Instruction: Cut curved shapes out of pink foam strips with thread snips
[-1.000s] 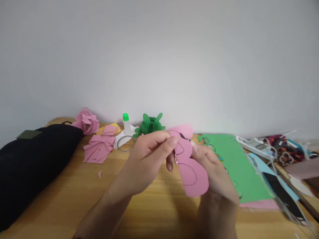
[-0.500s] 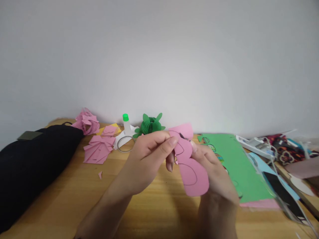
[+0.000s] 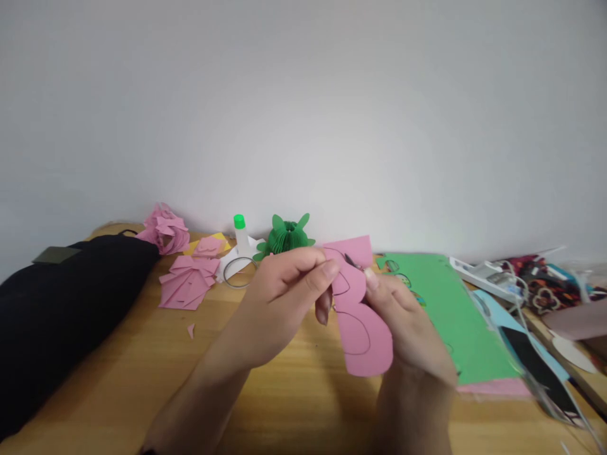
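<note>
Between thumb and fingers, my left hand (image 3: 289, 294) pinches a pink sheet of paper (image 3: 365, 335) at its left edge. The sheet has rounded, wavy lobes on its right side and curved dark pencil lines drawn on it. My right hand (image 3: 405, 316) is closed at the sheet's right edge, around small scissors (image 3: 351, 261). Only a short dark blade of them shows, lying against the paper near the top; the handles are hidden in the hand.
Behind my hands stand a green honeycomb paper figure (image 3: 287, 237) and a glue stick (image 3: 241, 234). Pink paper pieces (image 3: 190, 284) and a ring (image 3: 227, 272) lie left, beside a black bag (image 3: 71, 316). Green sheets (image 3: 474, 328) and a power strip (image 3: 484, 278) lie right.
The pink sheet has tilted slightly, its lower lobe shifting a little left. Its upper strip sticks out a bit further right. Both hands keep nearly the same place.
</note>
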Tool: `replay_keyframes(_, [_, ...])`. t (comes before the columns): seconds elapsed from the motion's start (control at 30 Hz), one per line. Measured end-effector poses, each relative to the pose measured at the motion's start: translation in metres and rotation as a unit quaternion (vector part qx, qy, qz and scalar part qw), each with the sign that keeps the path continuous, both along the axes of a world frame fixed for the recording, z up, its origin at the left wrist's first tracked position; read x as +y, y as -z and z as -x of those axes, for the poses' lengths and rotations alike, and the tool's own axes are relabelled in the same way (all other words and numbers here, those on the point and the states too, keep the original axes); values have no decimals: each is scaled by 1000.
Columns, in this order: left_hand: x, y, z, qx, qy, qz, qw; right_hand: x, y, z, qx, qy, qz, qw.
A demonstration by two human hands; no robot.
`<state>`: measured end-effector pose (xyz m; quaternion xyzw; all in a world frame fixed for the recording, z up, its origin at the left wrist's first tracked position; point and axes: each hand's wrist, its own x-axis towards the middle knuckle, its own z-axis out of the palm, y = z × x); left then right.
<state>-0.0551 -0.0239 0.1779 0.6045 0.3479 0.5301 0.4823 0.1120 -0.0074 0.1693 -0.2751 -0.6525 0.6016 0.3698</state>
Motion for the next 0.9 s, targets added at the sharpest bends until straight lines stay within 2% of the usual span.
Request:
replay_keyframes(0.2, [0,-1,0,7,-4,-6,1000,1,-1,0,-2,-6,-2,1000])
replay_keyframes(0.33, [0,0,1,8,-5,-11,1000,0,-2,0,-13,12,1,1000])
replay_keyframes(0.5, [0,1,0,8,-7,-13,1000,-3,-1,1,-8,57,-9,998])
replay_keyframes(0.73, [-1,1,0,2,-13,-9,1000,-4,4,-1,-12,186,-66,980])
replay_keyframes(0.9, [-1,1,0,-6,-6,3,1000,-4,8,-3,-11,184,-45,982])
